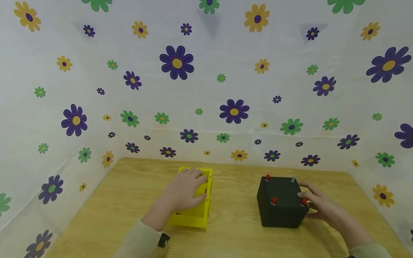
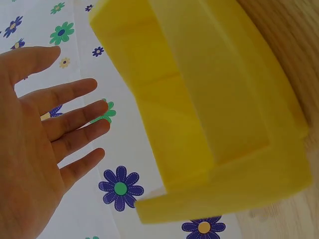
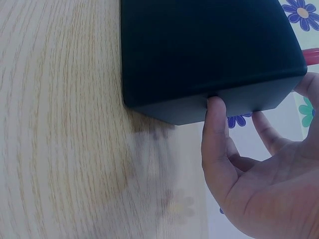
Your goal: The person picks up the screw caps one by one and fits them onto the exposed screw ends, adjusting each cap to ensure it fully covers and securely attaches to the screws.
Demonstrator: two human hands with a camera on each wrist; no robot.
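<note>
left hand [image 1: 187, 191] flat, fingers straight and apart, over yellow tray [image 1: 195, 214] at table [image 1: 129, 200] centre-left; tray's long axis runs away from person. right hand [image 1: 317, 205] touches right side of black box [image 1: 281, 206], fingers relaxed, not clamped; red pegs [image 1: 274, 200] on top. box well right of tray.

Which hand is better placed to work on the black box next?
Right, probably. The right hand already touches the black box, thumb against its edge. The left hand hovers open-fingered over the yellow tray, well away from the box.
</note>
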